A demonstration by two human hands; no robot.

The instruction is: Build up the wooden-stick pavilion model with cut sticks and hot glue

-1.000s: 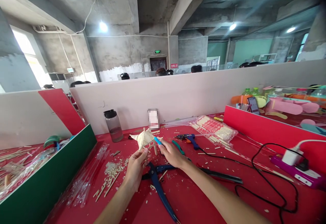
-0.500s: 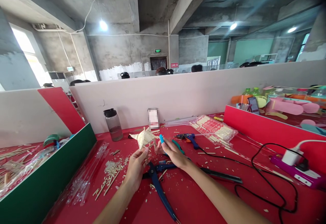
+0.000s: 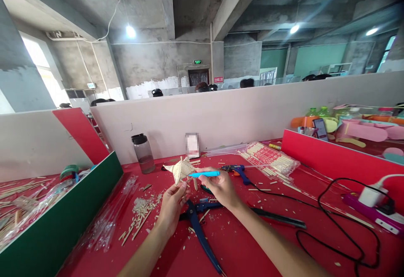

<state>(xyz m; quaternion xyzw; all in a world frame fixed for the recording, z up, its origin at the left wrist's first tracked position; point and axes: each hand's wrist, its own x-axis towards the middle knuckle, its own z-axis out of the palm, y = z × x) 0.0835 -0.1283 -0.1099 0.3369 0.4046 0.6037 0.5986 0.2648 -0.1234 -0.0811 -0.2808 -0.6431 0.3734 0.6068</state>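
My left hand (image 3: 172, 204) pinches the lower edge of a small pale roof-shaped model (image 3: 182, 170) built from thin wooden sticks, with pointed corners and short legs. In my right hand (image 3: 224, 192) is a light blue marker pen (image 3: 206, 174), lying level with its tip pointing left at the model. Whether the tip touches the sticks I cannot tell. Below both hands, a blue-handled cutting tool (image 3: 200, 234) lies on the red table. A blue hot glue gun (image 3: 237, 170) rests just beyond my right hand.
A water bottle (image 3: 143, 154) stands at the back left. Wooden sticks in plastic (image 3: 273, 159) lie at the back right, and stick offcuts (image 3: 142, 212) lie at left. A black cable (image 3: 318, 197) loops by a purple power strip (image 3: 353, 201). Green (image 3: 78, 205) and red (image 3: 334, 159) dividers flank the table.
My right hand has turned the marker pen from steeply upright to level, so its tip now points at the model. My left hand keeps its hold on the model. The view has shifted slightly.
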